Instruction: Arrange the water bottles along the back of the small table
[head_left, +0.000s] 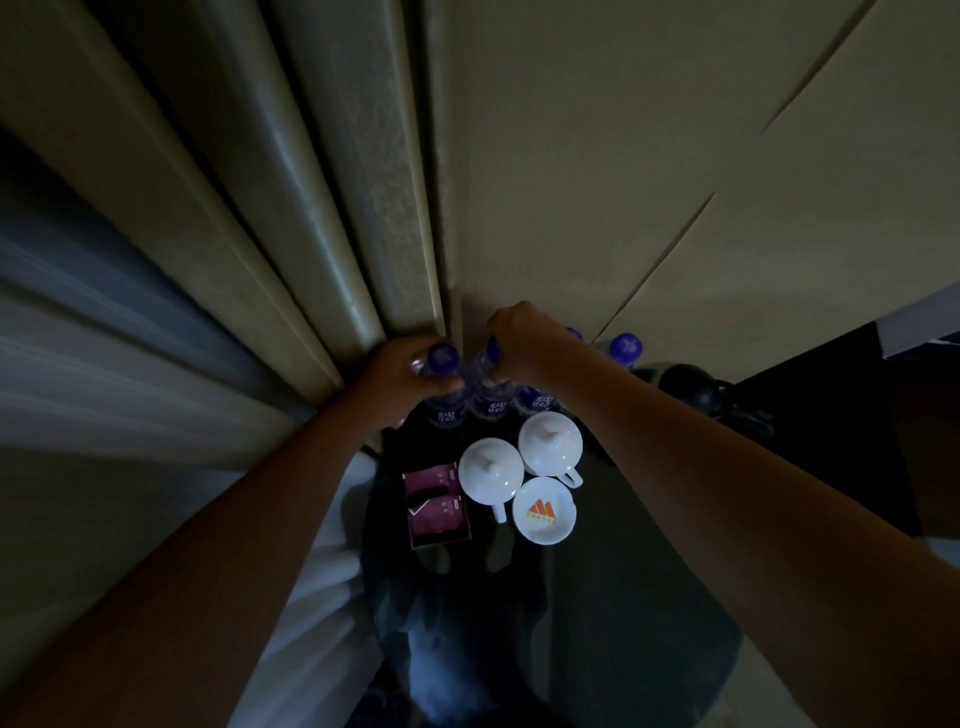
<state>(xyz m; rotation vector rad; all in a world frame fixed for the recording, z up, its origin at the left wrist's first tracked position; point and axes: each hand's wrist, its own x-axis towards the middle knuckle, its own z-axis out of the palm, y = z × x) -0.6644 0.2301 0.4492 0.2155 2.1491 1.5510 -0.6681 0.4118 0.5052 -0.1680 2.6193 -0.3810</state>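
Clear plastic water bottles, glossy white ceramic cups, dark glossy small table.

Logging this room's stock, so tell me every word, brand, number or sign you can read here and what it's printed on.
No text here reads clearly.
Purple labels on the clear plastic water bottles: white characters, too blurred to read.
Small round white dish: orange peaked logo over a line of tiny print, unreadable.
Flat maroon sachets: small white marks, too small to read.
Purple bottle cap: pale mark, unclear.
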